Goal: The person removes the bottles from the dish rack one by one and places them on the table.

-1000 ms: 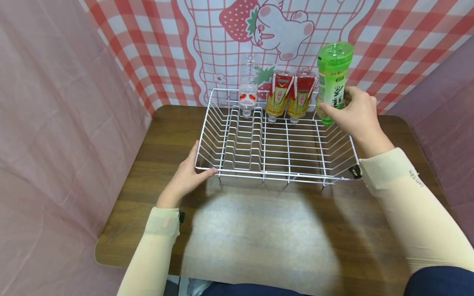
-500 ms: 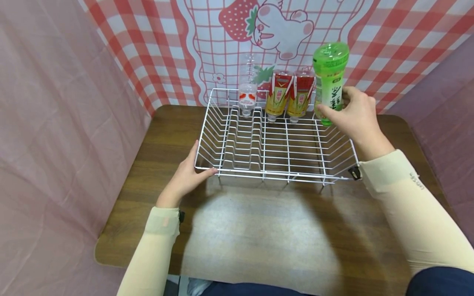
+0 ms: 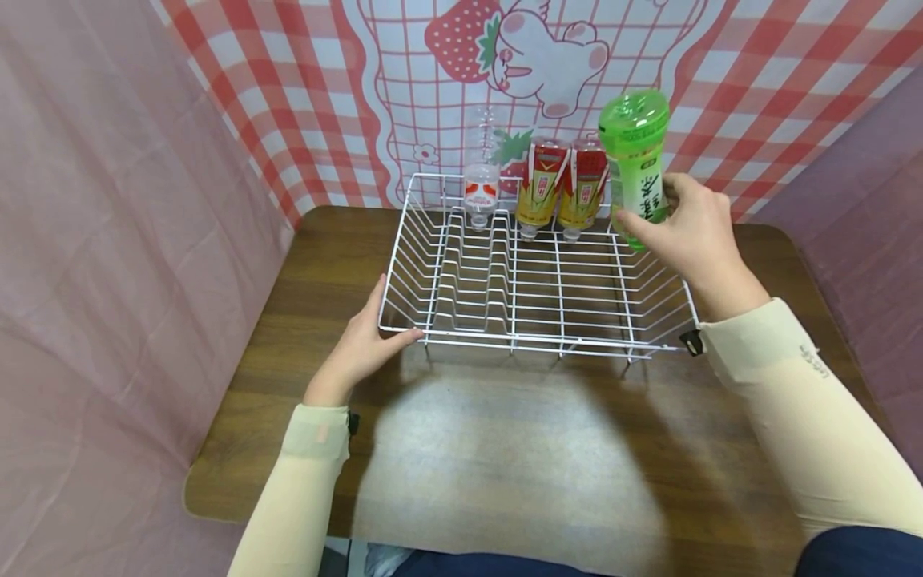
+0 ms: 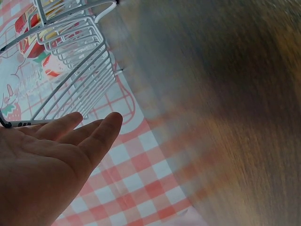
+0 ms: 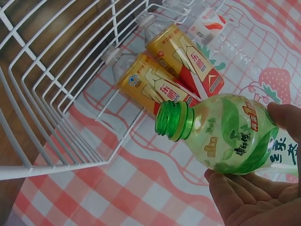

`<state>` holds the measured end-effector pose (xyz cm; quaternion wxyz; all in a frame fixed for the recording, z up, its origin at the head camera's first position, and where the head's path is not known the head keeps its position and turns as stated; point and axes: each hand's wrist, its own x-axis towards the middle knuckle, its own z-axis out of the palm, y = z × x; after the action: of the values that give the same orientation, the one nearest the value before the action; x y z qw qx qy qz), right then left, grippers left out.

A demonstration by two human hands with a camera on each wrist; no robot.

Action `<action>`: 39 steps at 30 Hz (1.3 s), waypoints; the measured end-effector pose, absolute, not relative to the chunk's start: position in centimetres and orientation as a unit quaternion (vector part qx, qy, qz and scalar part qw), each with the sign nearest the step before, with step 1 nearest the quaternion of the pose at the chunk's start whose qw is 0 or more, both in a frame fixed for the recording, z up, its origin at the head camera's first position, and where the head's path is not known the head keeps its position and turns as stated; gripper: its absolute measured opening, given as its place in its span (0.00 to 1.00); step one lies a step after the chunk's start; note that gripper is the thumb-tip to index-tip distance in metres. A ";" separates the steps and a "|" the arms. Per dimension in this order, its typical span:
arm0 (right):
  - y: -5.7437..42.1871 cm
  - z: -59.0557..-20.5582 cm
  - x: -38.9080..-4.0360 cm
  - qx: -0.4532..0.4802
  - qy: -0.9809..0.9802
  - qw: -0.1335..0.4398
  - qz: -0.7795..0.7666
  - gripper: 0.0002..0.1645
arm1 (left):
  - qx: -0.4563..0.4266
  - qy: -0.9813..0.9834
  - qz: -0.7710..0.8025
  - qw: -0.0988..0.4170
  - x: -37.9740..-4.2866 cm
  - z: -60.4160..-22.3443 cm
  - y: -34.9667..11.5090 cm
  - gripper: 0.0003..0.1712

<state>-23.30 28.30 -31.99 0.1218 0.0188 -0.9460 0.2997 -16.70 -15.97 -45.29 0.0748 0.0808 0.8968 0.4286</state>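
Note:
In the head view my right hand (image 3: 695, 232) grips a green plastic bottle (image 3: 636, 152) between thumb and fingers. The bottle is upside down and tilted over the back right of a white wire dish rack (image 3: 537, 340). Its threaded neck, without a cap, shows in the right wrist view, apart from the wires. My left hand (image 3: 364, 336) touches the rack's front left corner, thumb along the front rim and straight fingers at the side. Upside down along the rack's back stand a clear bottle (image 3: 481, 188) and two red-and-yellow bottles (image 3: 541, 188) (image 3: 584, 188).
The rack stands on a brown wooden table (image 3: 288, 336). Behind it hangs a red-and-white checked cloth (image 3: 303, 96) with strawberry prints. Pink curtains (image 3: 108, 240) close both sides.
My right hand has turned the green bottle and shifted its base left and slightly down, closer to the red-and-yellow bottles. The left hand and the rack have stayed in place.

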 end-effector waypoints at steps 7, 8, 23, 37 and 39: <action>28.1 -31.9 -22.8 0.031 -0.945 0.133 0.296 0.46 | 0.085 0.896 0.429 0.071 -16.7 -45.3 -16.0 0.67; 28.1 -31.9 -22.7 0.034 -0.945 0.136 0.294 0.45 | 0.085 0.897 0.428 0.070 -16.7 -45.4 -16.0 0.68; 27.5 -31.9 -21.8 0.052 -0.949 0.137 0.280 0.44 | 0.083 0.899 0.424 0.064 -16.8 -45.6 -16.1 0.67; 26.7 -31.6 -20.9 0.066 -0.950 0.142 0.270 0.41 | 0.085 0.898 0.427 0.061 -16.7 -45.7 -16.1 0.67; 26.6 -31.5 -20.8 0.068 -0.950 0.143 0.269 0.40 | 0.086 0.898 0.427 0.060 -16.8 -45.7 -16.1 0.67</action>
<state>-20.77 26.61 -31.53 0.1432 0.0680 -0.9500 0.2691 -16.75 -16.08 -45.65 0.0604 0.0856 0.8980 0.4273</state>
